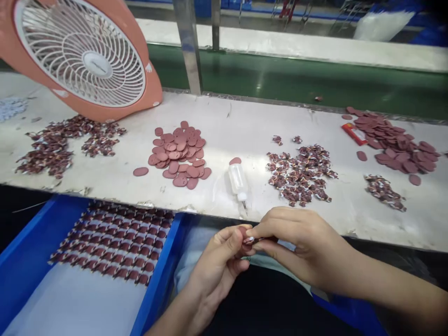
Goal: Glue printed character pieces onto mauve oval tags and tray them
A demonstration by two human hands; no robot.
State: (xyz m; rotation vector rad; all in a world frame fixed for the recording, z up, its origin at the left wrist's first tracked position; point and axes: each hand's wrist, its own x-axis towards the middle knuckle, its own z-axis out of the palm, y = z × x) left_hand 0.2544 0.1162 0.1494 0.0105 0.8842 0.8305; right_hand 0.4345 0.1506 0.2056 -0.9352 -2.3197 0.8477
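Note:
Just past the table's front edge, my left hand (224, 256) pinches a reddish-brown oval disc (242, 231) between thumb and fingers. My right hand (290, 238) meets it from the right, its thumb and fingertips closed on a small brown-and-white figurine piece (249, 241) against the disc. Fingers hide most of both parts. A white squeeze bottle (238, 179) with a thin metal tip lies on the table beyond my hands, one oval disc (235, 161) at its base. Right of the bottle is a pile of small brown-and-white figurine pieces (301, 175).
An orange fan (152, 88) stands at the left. Oval discs are heaped mid-table (180, 151) and at right (395, 140), beside a red packet (355, 134). A blue bin (157, 275) below holds rows of assembled pieces (115, 238). A metal post (191, 51) rises before the green conveyor (280, 84).

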